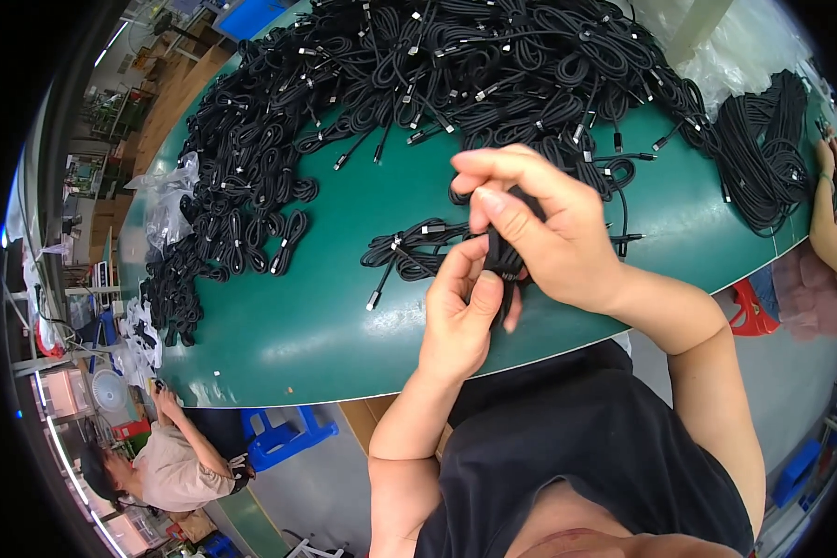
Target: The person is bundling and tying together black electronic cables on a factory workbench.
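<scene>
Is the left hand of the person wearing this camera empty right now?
No, the left hand grips a black cable bundle, with the right hand also on it, above the green table.

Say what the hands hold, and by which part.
A black cable bundle: the left hand pinches around its middle; the right hand covers its far end.

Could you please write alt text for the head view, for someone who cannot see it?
A person's left hand and right hand hold a black cable bundle between them over a green table. Beyond, a large heap of coiled black cables covers much of it. One co-worker is at the table's left edge, another co-worker at the right.
</scene>
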`<act>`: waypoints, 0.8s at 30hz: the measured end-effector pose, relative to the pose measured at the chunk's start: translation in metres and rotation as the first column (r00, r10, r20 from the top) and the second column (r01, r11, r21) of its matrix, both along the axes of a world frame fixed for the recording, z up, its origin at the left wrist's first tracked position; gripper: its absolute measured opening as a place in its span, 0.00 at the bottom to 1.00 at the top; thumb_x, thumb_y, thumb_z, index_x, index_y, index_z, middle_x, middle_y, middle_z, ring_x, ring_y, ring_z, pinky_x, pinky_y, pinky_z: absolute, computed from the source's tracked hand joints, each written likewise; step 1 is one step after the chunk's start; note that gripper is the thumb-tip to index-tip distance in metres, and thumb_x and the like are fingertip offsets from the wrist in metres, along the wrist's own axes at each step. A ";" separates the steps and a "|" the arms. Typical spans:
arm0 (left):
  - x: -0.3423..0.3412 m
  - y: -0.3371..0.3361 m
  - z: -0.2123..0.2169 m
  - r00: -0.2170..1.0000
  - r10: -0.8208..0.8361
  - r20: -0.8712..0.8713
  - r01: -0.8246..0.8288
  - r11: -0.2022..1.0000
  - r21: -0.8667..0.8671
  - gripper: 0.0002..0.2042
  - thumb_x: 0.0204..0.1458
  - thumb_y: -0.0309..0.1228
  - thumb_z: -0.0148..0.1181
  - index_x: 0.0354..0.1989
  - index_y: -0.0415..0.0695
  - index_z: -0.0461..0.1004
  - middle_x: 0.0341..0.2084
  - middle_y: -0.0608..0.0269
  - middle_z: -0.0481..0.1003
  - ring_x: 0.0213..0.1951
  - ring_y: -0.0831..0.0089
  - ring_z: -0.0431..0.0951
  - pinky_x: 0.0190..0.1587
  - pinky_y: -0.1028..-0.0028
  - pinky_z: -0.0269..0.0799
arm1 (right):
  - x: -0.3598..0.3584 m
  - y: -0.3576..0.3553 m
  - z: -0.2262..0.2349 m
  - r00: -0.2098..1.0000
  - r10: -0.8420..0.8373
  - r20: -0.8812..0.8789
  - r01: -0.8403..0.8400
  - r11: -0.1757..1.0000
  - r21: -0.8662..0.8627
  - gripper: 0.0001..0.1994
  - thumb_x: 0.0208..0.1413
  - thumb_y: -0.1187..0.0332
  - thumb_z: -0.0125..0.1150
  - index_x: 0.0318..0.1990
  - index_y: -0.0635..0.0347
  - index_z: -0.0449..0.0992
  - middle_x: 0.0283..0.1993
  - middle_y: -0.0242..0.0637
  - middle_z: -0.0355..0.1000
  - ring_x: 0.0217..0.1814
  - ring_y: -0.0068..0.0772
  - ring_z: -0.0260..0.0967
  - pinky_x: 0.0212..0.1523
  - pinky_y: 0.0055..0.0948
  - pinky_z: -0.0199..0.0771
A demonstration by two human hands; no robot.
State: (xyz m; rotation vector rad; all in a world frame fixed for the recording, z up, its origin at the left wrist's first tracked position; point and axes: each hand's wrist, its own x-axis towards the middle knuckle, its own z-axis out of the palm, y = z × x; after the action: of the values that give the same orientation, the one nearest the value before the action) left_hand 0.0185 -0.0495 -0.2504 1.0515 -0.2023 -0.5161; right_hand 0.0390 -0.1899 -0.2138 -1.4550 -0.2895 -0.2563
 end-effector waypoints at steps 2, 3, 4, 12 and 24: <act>0.003 0.003 0.000 0.985 -0.158 -0.073 0.154 0.986 -0.062 0.21 0.56 0.41 0.49 0.49 0.36 0.61 0.34 0.55 0.70 0.28 0.75 0.72 0.26 0.80 0.68 | 0.007 -0.002 0.001 0.989 -0.111 0.098 0.108 0.993 0.038 0.11 0.57 0.72 0.49 0.47 0.65 0.69 0.37 0.34 0.67 0.32 0.18 0.67 0.33 0.17 0.70; 0.006 0.004 0.004 0.964 -0.240 -0.115 0.234 0.970 -0.064 0.19 0.55 0.39 0.50 0.48 0.37 0.62 0.33 0.56 0.70 0.23 0.78 0.69 0.21 0.81 0.64 | 0.011 -0.001 0.004 0.988 -0.121 0.094 0.110 0.987 0.113 0.10 0.57 0.71 0.51 0.44 0.65 0.71 0.31 0.31 0.67 0.29 0.17 0.66 0.29 0.16 0.69; 0.008 0.008 0.005 0.958 -0.244 -0.149 0.232 0.968 -0.093 0.18 0.55 0.37 0.51 0.48 0.37 0.62 0.31 0.56 0.71 0.21 0.80 0.66 0.19 0.82 0.61 | 0.013 -0.001 0.009 0.998 -0.063 0.003 0.062 0.986 0.155 0.10 0.57 0.70 0.51 0.43 0.65 0.72 0.28 0.30 0.67 0.27 0.16 0.65 0.28 0.15 0.68; 0.042 -0.001 0.034 0.984 0.176 -0.013 -0.174 0.962 -0.209 0.16 0.55 0.30 0.51 0.49 0.36 0.63 0.32 0.54 0.72 0.21 0.81 0.67 0.18 0.83 0.65 | 0.041 -0.002 0.031 0.996 -0.072 0.046 0.034 0.830 0.557 0.11 0.59 0.65 0.49 0.39 0.65 0.72 0.27 0.30 0.68 0.25 0.16 0.63 0.28 0.16 0.65; 0.077 0.022 0.053 0.868 0.287 0.406 -0.386 0.904 0.184 0.16 0.60 0.38 0.42 0.44 0.36 0.66 0.20 0.63 0.69 0.12 0.83 0.63 0.13 0.86 0.55 | 0.036 -0.005 0.027 0.958 -0.049 -0.281 0.030 0.997 -0.072 0.17 0.60 0.59 0.46 0.28 0.64 0.71 0.17 0.27 0.65 0.14 0.13 0.57 0.14 0.15 0.56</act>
State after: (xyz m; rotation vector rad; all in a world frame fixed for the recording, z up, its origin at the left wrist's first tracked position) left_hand 0.0956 -0.0278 -0.1975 1.4079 -0.2796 -0.0142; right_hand 0.0745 -0.1953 -0.1867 -1.5429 -0.0358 -0.0686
